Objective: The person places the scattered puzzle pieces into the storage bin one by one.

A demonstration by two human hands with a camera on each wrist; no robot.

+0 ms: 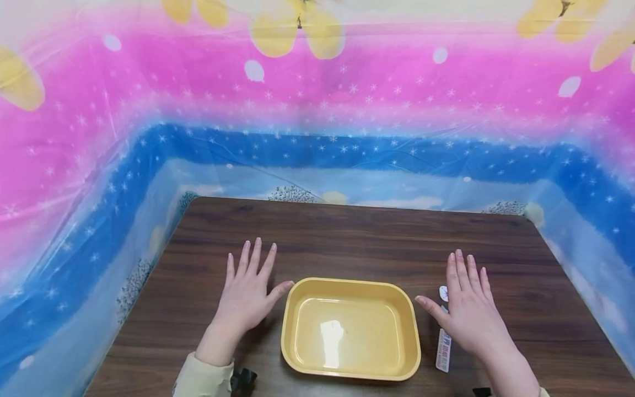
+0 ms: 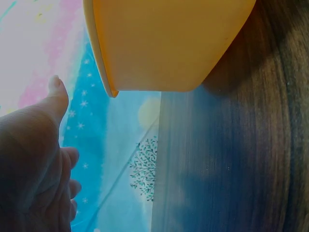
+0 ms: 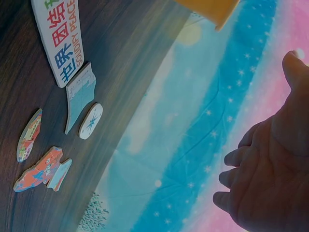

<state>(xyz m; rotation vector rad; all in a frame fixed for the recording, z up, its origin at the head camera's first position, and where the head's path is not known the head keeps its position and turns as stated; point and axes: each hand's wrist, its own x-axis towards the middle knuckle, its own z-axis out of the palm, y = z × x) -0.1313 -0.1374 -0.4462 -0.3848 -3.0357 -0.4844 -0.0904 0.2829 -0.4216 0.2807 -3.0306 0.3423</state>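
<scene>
A yellow rectangular plastic tub (image 1: 349, 331) stands on the table, with nothing visible inside. Left of it, my left hand (image 1: 248, 298) is raised with fingers spread, its thumb near the rim; in the left wrist view a gap separates the thumb (image 2: 59, 96) from the tub (image 2: 159, 48). On the other side my right hand (image 1: 471, 314) hovers, fingers extended and holding nothing. Below it lie flat printed pieces, partly hidden in the head view: a white strip with colored lettering (image 3: 60, 43), a blue-green piece (image 3: 81, 94), a white star piece (image 3: 91, 121) and an orange piece (image 3: 41, 169).
The dark wood-grain table (image 1: 347, 237) has rounded far corners. A pink and blue patterned cloth (image 1: 317, 110) hangs around its back and sides. Another small printed piece (image 3: 30, 135) lies near the orange one. A black object (image 1: 243, 380) shows by the left sleeve (image 1: 203, 377).
</scene>
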